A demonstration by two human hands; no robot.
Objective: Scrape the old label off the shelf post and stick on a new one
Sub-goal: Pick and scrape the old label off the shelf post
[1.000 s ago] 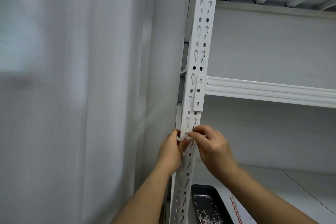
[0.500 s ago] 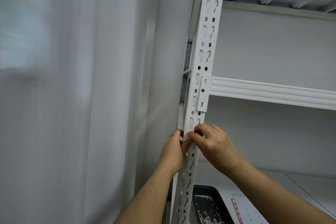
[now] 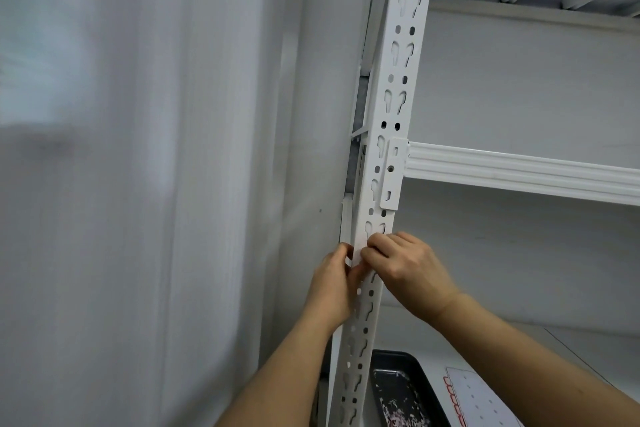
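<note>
pressing against the perforated white shelf post [image 3: 388, 121], both hands met just below the beam bracket [image 3: 392, 174]. left hand [image 3: 330, 284] wrapped the post's left edge, fingers curled. right hand [image 3: 407, 269] fingers were bent, tips pinching at a small white label [image 3: 360, 243] on the post face. a dark tray [image 3: 403, 388] with scrapings and a label sheet [image 3: 476, 399] lay on the shelf below.

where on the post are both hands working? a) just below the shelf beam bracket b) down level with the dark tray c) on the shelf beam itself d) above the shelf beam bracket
a: the left hand and right hand meet on the shelf post just under the beam bracket, well above the dark tray.
</note>
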